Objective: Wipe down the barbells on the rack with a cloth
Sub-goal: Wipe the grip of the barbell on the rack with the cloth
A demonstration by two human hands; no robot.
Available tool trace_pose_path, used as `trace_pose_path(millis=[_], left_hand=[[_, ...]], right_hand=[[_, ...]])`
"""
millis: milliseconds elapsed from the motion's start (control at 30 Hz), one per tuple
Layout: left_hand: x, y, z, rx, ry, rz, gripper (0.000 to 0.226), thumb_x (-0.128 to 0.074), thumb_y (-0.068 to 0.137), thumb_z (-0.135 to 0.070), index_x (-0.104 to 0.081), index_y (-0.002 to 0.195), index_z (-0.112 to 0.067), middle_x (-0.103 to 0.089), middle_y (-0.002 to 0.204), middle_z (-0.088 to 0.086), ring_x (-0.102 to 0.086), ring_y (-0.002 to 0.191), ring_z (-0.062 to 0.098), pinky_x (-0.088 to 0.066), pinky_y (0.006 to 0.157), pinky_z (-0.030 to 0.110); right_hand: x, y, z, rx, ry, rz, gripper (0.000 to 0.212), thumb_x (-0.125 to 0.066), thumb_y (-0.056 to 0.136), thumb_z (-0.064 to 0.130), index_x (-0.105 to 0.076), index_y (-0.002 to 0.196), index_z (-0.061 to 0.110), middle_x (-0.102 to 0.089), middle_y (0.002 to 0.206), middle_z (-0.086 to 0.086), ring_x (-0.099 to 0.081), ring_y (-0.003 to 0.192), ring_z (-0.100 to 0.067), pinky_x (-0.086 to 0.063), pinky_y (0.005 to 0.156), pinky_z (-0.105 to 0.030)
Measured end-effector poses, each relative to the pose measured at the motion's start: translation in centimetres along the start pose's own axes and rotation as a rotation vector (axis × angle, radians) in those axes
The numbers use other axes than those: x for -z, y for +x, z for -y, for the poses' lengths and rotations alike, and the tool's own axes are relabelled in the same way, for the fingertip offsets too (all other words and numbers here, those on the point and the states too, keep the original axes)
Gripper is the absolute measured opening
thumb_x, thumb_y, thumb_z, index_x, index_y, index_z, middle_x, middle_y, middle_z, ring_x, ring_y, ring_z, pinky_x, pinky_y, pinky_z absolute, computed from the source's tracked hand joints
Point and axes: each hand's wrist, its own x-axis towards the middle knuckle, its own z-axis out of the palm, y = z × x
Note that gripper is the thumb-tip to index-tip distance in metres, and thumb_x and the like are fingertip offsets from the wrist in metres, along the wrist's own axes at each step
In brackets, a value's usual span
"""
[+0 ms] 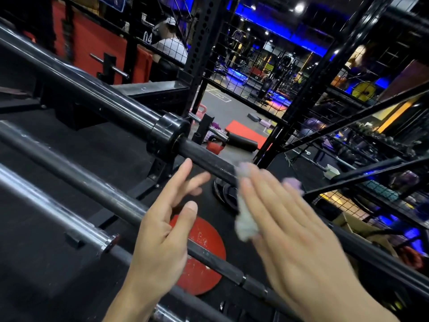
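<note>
Three barbells lie across the rack, slanting from upper left to lower right. The top black barbell (pixel 204 156) has a thick collar (pixel 167 135). A second dark barbell (pixel 76 173) runs below it, and a chrome sleeve (pixel 58 214) ends at the lower left. My right hand (pixel 285 219) is blurred, its fingers straight, and presses a pale crumpled cloth (pixel 245 221) against the top barbell's shaft. Beside it, my left hand (pixel 164 228) hovers with spread, straight fingers over the second barbell and holds nothing.
A red weight plate (pixel 204 252) lies on the black floor under the bars. Black rack uprights (pixel 202 49) and wire mesh (pixel 260 73) stand behind. A red kettlebell (pixel 214 146) and a red mat (pixel 246 133) lie beyond. A person sits at the back.
</note>
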Motion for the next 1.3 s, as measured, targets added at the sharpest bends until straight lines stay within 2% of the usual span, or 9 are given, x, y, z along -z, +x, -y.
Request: trace_pose_path(millis=[100, 200, 400, 567, 667, 867, 967, 1067, 1300], left_hand=[[0.1, -0.2, 0.0, -0.011, 0.007, 0.017, 0.06, -0.05, 0.099, -0.017, -0.037, 0.155, -0.036, -0.064, 0.135, -0.021, -0.057, 0.129, 0.01, -0.044, 0.108, 0.055], [0.0, -0.3, 0.4, -0.01, -0.039, 0.02, 0.061, -0.051, 0.098, -0.014, -0.039, 0.154, -0.035, -0.065, 0.136, -0.017, -0.06, 0.125, 0.015, -0.046, 0.106, 0.05], [-0.4, 0.1, 0.6, 0.015, -0.162, 0.01, 0.061, -0.051, 0.097, 0.004, -0.044, 0.149, -0.026, -0.059, 0.144, -0.016, -0.052, 0.137, 0.007, -0.045, 0.106, 0.019], [0.1, -0.1, 0.8, -0.01, -0.089, 0.0, 0.062, -0.051, 0.097, -0.01, -0.041, 0.153, -0.035, -0.065, 0.138, -0.011, -0.057, 0.132, 0.012, -0.045, 0.108, 0.037], [-0.3, -0.3, 0.8, -0.001, -0.068, 0.006, 0.061, -0.054, 0.101, -0.007, -0.04, 0.153, -0.036, -0.065, 0.137, -0.014, -0.06, 0.128, 0.013, -0.043, 0.105, 0.043], [-0.5, -0.4, 0.9, -0.007, -0.039, -0.002, 0.063, -0.053, 0.099, -0.006, -0.04, 0.154, -0.034, -0.064, 0.139, -0.01, -0.059, 0.129, 0.015, -0.047, 0.109, 0.033], [-0.4, -0.2, 1.1, 0.008, -0.051, -0.01, 0.065, -0.052, 0.102, 0.004, -0.041, 0.153, -0.034, -0.065, 0.137, -0.012, -0.055, 0.134, 0.012, -0.044, 0.113, 0.042], [-0.2, -0.1, 1.0, -0.009, -0.061, -0.022, 0.063, -0.054, 0.1, -0.005, -0.041, 0.154, -0.034, -0.065, 0.138, -0.01, -0.055, 0.135, 0.013, -0.038, 0.114, 0.047], [-0.6, -0.2, 0.9, -0.012, -0.043, -0.017, 0.063, -0.052, 0.101, 0.003, -0.041, 0.153, -0.03, -0.066, 0.136, -0.011, -0.057, 0.132, 0.011, -0.044, 0.108, 0.024]], right_hand=[[0.2, -3.9, -1.0, -0.1, -0.119, -0.014, 0.06, -0.043, 0.098, 0.02, -0.038, 0.154, -0.001, -0.029, 0.166, -0.015, -0.033, 0.152, -0.033, -0.033, 0.115, -0.052], [-0.4, -2.8, 0.5, -0.133, -0.123, -0.022, 0.064, -0.043, 0.097, 0.023, -0.036, 0.154, -0.003, -0.026, 0.167, -0.019, -0.03, 0.153, -0.037, -0.031, 0.116, -0.054], [-1.1, 6.2, 4.1, -0.1, 0.072, 0.032, 0.07, -0.038, 0.101, 0.032, -0.018, 0.163, 0.007, -0.01, 0.172, -0.009, -0.01, 0.159, -0.025, -0.018, 0.127, -0.046], [0.2, -0.9, 0.3, -0.15, 0.076, 0.028, 0.071, -0.055, 0.096, 0.023, -0.03, 0.16, 0.006, -0.024, 0.169, -0.006, -0.027, 0.155, -0.022, -0.032, 0.121, -0.047], [0.8, -4.6, -1.3, -0.185, 0.002, -0.028, 0.063, -0.05, 0.094, 0.019, -0.04, 0.155, 0.004, -0.034, 0.165, -0.008, -0.035, 0.152, -0.025, -0.029, 0.121, -0.046], [-0.3, 1.7, 0.9, -0.138, 0.125, 0.029, 0.066, -0.04, 0.097, 0.021, -0.03, 0.161, 0.008, -0.028, 0.168, -0.004, -0.026, 0.156, -0.021, -0.023, 0.125, -0.045], [-0.7, 3.6, 0.9, -0.085, 0.161, 0.038, 0.068, -0.043, 0.095, 0.019, -0.031, 0.161, 0.011, -0.027, 0.169, -0.002, -0.025, 0.156, -0.019, -0.024, 0.125, -0.044], [-0.2, 0.5, -0.9, -0.029, 0.217, 0.006, 0.063, -0.053, 0.095, 0.005, -0.039, 0.157, 0.009, -0.031, 0.167, -0.002, -0.027, 0.155, -0.018, -0.031, 0.123, -0.046], [0.5, 0.8, -1.6, 0.019, 0.237, -0.01, 0.054, -0.044, 0.099, 0.018, -0.049, 0.151, 0.007, -0.042, 0.161, -0.003, -0.033, 0.152, -0.019, -0.028, 0.124, -0.04]])
